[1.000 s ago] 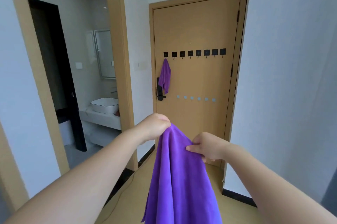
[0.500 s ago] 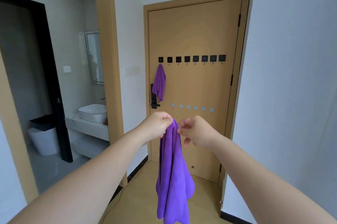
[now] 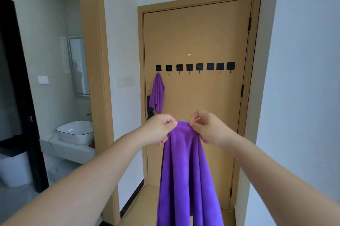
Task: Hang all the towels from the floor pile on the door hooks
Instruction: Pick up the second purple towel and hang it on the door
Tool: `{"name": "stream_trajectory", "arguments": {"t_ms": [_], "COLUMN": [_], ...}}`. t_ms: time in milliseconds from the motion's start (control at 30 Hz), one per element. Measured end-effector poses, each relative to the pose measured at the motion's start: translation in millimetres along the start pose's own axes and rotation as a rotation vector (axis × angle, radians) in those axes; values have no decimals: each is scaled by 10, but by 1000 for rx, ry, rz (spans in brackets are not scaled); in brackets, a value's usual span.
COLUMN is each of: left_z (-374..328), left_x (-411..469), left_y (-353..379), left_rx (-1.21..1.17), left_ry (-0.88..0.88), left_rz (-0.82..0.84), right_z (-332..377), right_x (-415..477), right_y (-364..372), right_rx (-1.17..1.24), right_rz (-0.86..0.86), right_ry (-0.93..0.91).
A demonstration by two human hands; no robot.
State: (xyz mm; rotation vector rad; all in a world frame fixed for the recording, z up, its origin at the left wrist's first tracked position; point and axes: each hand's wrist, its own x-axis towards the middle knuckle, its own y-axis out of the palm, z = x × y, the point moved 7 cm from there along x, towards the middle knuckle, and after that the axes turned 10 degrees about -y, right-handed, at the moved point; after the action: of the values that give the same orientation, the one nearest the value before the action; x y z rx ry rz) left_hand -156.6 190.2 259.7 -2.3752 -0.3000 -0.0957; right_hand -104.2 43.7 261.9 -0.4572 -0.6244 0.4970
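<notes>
There, both hands were raised before the door (image 3: pixel 202 32) — the left hand (image 3: pixel 160 130) and right hand (image 3: pixel 207 128) each pinched the top edge of a purple towel (image 3: pixel 185 170), fingers curled on the cloth, close together. The towel hung down between the forearms, past the bottom of view. Black hooks (image 3: pixel 199 66) ran across the door in a row; a second towel (image 3: pixel 157 93) hung from the leftmost one. Through the left doorway, a basin (image 3: pixel 75 132) sat on the counter (image 3: pixel 70 150).
</notes>
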Motion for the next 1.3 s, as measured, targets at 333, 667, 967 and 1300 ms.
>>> {"name": "stream_trajectory", "arguments": {"t_ms": [333,667,967,1300], "left_z": [506,519,601,1042], "left_x": [1303,2630,3561,4698], "left_y": [-6,-62,-134,-346], "left_rx": [103,187,99,12], "left_ry": [69,98,72,87], "left_rz": [75,-159,-244,-155], "right_z": [-684,-1432,-1846,-2283], "right_x": [1164,2403,3334,4405], "right_y": [165,-151,-277,-138], "right_rx": [-303,-389,-399,-439], "right_rz": [93,59,78,13], "right_ry": [-133,-255,-321,-227]}}
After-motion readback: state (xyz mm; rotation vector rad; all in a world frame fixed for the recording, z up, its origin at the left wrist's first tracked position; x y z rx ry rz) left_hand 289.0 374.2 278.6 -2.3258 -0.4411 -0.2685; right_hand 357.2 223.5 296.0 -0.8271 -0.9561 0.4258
